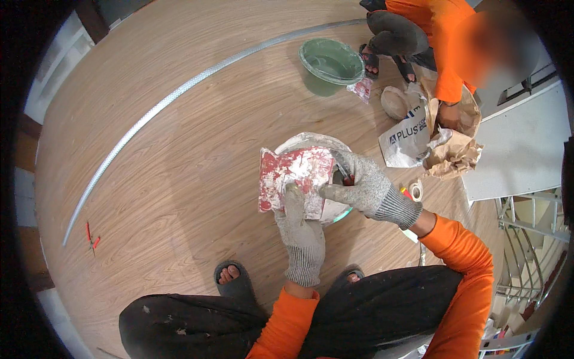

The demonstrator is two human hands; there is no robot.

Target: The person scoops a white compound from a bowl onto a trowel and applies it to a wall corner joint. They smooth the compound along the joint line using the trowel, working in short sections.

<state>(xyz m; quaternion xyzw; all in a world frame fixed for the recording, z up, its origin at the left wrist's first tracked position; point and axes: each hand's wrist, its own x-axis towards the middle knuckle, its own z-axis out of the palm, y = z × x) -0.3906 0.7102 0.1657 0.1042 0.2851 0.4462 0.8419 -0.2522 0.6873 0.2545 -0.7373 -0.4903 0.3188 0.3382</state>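
Note:
My left hand [299, 236], in a grey knit glove, is closed on the near edge of a flat red board [281, 179] smeared with white plaster, its thumb on the face. My right hand [362, 190], gloved alike, is at the board's right side. It grips a small hand tool [345, 172] with a red and dark handle; the tool's working end is hard to make out. Right under the board stands a round container [314, 141] with a whitish, plaster-coated rim. The board and my hands hide most of it.
A green basin [326, 84] stands farther off. To the right, a co-worker [439, 48] in orange crouches over a brown paper sack [457, 152]. A tape roll [416, 191] lies right of my hand. A long perforated metal strip [179, 93] crosses the floor; red-handled pliers [91, 235] lie left.

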